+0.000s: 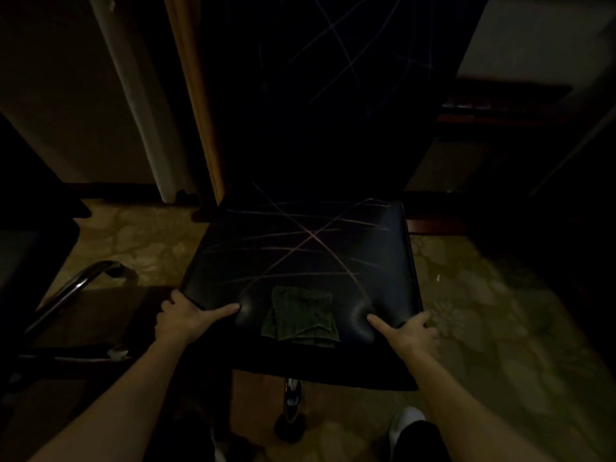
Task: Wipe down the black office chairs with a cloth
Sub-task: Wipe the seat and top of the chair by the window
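Nearest the camera, two bare forearms are stretched forward over a patterned floor. The front edge of the black chair seat is gripped at both corners — the left hand is wrapped round the left corner with its thumb pressed into the cushion, and the right hand is clamped on the right corner likewise. Between the hands, a folded dark green cloth is laid flat on the seat's front part, touched by neither. Farther back, faint crossing scratches are seen on the seat and on the upright backrest — a chrome chair frame is seen at left.
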Demonstrator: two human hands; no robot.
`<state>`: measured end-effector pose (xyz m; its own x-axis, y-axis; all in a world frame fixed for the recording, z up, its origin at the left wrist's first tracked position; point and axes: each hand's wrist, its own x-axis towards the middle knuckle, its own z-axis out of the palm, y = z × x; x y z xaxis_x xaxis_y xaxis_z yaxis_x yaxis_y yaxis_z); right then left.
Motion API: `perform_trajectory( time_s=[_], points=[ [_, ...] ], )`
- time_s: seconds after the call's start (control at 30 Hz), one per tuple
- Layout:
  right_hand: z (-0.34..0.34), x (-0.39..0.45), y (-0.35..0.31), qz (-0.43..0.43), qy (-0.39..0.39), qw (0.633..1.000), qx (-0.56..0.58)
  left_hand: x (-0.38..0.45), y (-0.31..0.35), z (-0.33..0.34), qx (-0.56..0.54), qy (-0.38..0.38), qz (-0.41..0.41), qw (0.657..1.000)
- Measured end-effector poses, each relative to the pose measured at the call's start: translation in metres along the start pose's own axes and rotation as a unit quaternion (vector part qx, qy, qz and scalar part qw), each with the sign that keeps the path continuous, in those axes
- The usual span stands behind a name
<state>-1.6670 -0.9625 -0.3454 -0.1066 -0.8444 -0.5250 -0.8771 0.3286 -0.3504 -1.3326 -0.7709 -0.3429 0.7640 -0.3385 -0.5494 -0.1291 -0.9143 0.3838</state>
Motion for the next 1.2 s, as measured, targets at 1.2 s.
perform_trajectory(
  time_s=[1.2],
  points=[
    [-0.046, -0.089, 0.119, -0.044, -0.042, 0.983, -0.175, -0.173, -0.076, 0.041, 0.150, 0.017, 0.007, 0.988]
  ],
)
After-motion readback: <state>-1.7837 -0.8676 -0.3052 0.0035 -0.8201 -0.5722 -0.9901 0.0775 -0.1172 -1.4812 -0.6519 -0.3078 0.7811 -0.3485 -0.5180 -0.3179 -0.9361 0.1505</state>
